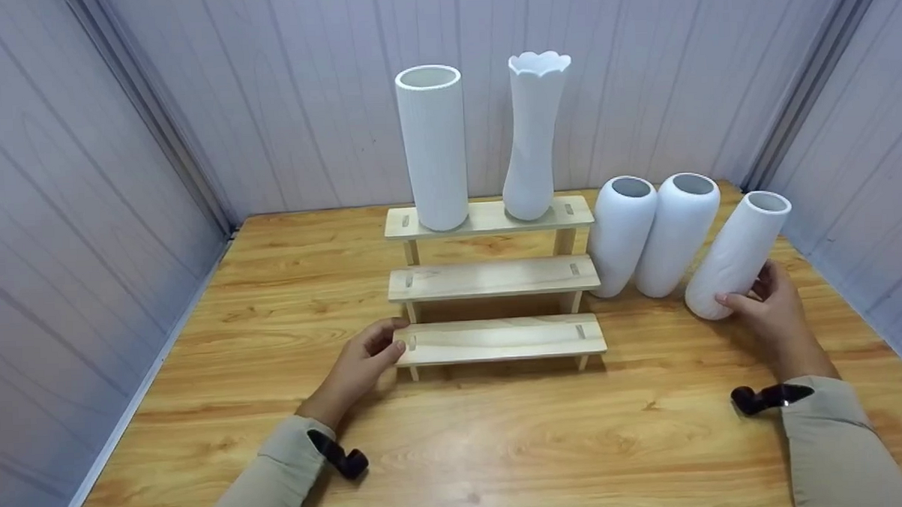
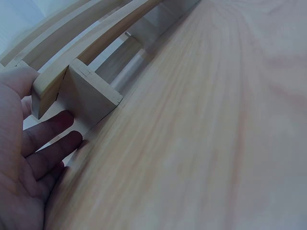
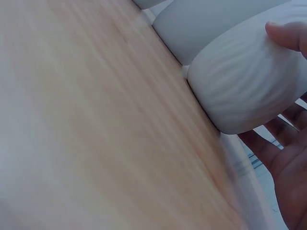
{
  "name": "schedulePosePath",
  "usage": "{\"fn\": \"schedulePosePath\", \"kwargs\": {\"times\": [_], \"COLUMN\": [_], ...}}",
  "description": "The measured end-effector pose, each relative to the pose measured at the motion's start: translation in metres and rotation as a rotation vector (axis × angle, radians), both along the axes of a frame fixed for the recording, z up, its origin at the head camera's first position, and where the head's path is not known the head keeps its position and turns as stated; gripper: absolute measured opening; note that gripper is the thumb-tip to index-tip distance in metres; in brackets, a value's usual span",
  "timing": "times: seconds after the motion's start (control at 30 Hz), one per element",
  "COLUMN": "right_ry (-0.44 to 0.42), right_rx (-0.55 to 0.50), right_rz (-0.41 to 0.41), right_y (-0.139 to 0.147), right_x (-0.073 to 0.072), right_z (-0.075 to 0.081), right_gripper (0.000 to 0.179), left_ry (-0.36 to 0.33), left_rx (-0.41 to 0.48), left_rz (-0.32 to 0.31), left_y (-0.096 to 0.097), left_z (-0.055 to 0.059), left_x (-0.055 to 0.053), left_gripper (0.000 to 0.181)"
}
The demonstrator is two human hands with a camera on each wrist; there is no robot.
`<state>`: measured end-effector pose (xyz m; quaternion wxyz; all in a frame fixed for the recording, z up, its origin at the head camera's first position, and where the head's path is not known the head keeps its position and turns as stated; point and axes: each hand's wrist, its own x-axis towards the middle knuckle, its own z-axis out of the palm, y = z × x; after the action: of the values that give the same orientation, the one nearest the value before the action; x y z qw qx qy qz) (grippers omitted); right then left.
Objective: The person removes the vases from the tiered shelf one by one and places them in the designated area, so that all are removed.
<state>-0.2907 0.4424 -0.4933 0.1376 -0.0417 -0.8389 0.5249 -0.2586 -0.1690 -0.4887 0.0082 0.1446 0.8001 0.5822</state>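
My left hand grips the left end of the lowest step of a three-tier wooden display stand. In the left wrist view its lower fingers reach beneath that step, beside the support leg. At the right, my right hand holds a white vase low on its body, thumb in front and other fingers behind. The right wrist view shows wavy grooves on this vase, its base at the tabletop. Left of it stand two smooth white vases, close together beside the stand.
On the top step stand a straight cylindrical white vase and a waisted white vase with a scalloped rim. A wood-grain table lies beneath everything. Pale panelled walls enclose its back and sides.
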Motion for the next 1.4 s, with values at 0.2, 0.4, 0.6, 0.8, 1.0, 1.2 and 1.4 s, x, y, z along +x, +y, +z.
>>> {"fn": "schedulePosePath", "kwargs": {"times": [0.2, 0.4, 0.6, 0.8, 1.0, 1.2, 1.4], "right_ry": [0.059, 0.073, 0.062, 0.035, 0.017, -0.017, -0.018], "right_rx": [-0.062, -0.171, -0.239, -0.297, -0.340, -0.320, -0.291], "right_rz": [-0.029, -0.053, -0.085, -0.153, -0.198, -0.219, -0.225], "right_y": [0.002, 0.000, -0.006, -0.012, -0.020, -0.023, -0.022], "right_x": [-0.005, -0.010, -0.015, -0.025, -0.032, -0.038, -0.041], "right_z": [-0.005, -0.008, -0.008, -0.008, -0.003, -0.003, -0.005], "right_gripper": [0.082, 0.078, 0.081, 0.086, 0.085, 0.084, 0.083], "left_ry": [0.006, 0.012, 0.005, -0.003, -0.001, -0.017, -0.016], "left_rx": [0.010, 0.011, 0.005, 0.010, -0.001, 0.011, 0.020], "left_rz": [-0.026, -0.031, -0.024, -0.019, -0.017, -0.009, -0.017], "left_y": [-0.002, -0.002, -0.002, -0.001, -0.001, -0.002, -0.002], "left_z": [0.000, 0.000, 0.001, 0.002, 0.002, 0.001, 0.000], "left_x": [0.000, -0.001, -0.001, -0.001, -0.001, -0.001, -0.001], "left_gripper": [0.033, 0.033, 0.033, 0.032, 0.032, 0.033, 0.034]}}
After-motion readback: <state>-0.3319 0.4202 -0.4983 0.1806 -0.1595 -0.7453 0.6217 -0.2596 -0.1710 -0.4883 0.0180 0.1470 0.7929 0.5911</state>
